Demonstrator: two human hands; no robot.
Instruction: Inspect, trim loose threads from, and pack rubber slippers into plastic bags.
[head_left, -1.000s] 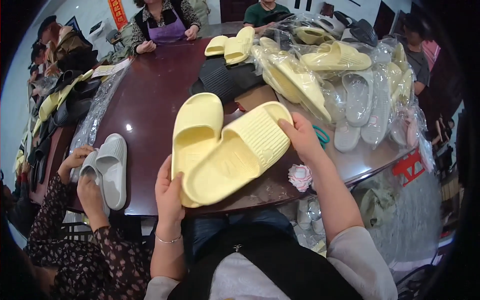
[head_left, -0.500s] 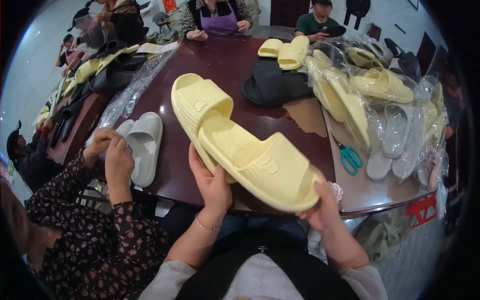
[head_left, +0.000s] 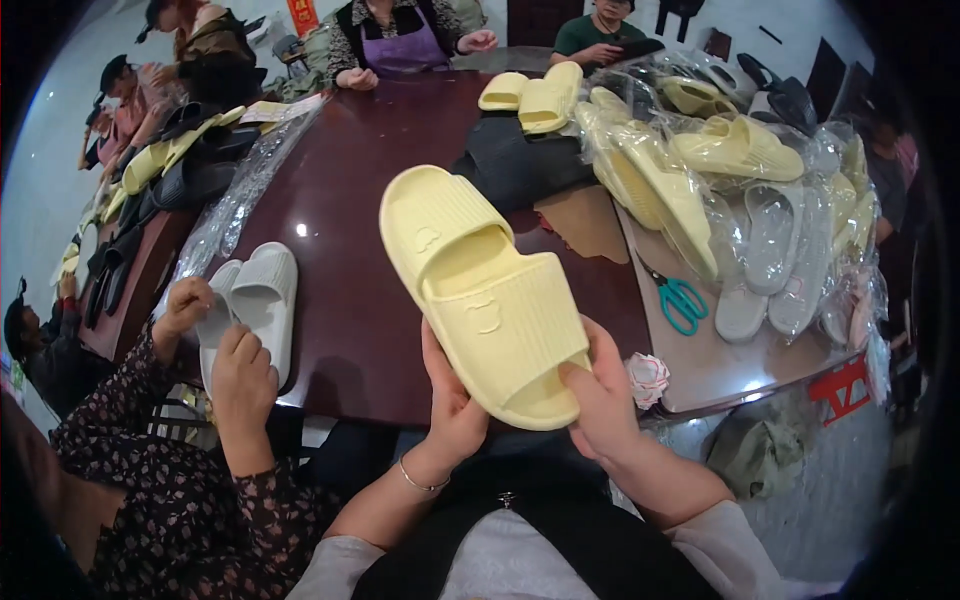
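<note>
Two pale yellow slide slippers [head_left: 520,300], nested one against the other, are held up in front of me over the near table edge. Each has a ribbed strap with a raised bear-head outline. My left hand [head_left: 455,395] grips them along their left side, its fingers partly hidden underneath. With the thumb at the open end of the nearer slipper, my right hand [head_left: 603,395] holds their right side. A pair of black slides [head_left: 520,160] lies just beyond, and another yellow pair [head_left: 545,100] sits behind those.
Teal-handled scissors [head_left: 680,303] and brown cardboard [head_left: 590,225] lie to the right, beside a heap of plastic-bagged slippers [head_left: 735,150]. A white-and-red roll [head_left: 647,380] sits at the near edge. On my left, a co-worker's hands [head_left: 245,375] are beside white slides [head_left: 268,300]. Other people surround the tables.
The yellow slippers have turned more upright and lie closer together. My right hand has moved left and my left hand slightly right. The view has shifted a little.
</note>
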